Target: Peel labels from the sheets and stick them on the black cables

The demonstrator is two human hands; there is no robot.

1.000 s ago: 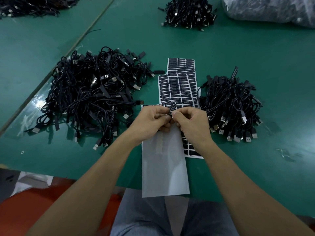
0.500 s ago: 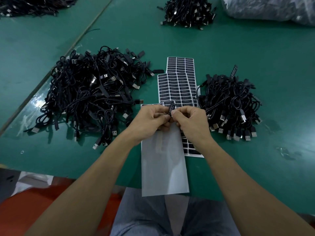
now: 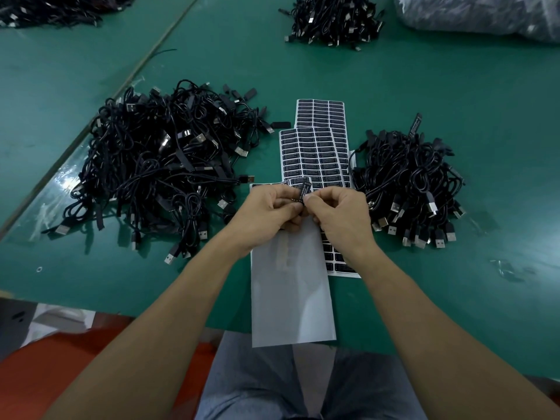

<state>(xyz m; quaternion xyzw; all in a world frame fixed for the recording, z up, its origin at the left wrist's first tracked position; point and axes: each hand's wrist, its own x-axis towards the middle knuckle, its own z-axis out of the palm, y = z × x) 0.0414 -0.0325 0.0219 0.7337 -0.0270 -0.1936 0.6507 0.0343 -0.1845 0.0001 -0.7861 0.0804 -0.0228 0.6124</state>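
My left hand and my right hand meet fingertip to fingertip over the label sheets. Between them they pinch a small black label that stands up from the fingers; a piece of black cable shows under the fingers, mostly hidden. Sheets of black labels lie overlapped just beyond the hands. A blank white backing sheet lies under my wrists and hangs over the table edge. A big heap of black USB cables lies to the left, a smaller heap to the right.
The green table has a seam running diagonally at the left. Another cable pile sits at the far middle, more cables at the far left, and a clear plastic bag at the far right. My knees are below the table edge.
The hands stay in the same spot; the fingers have shifted slightly around the label. Nothing else on the table has moved.
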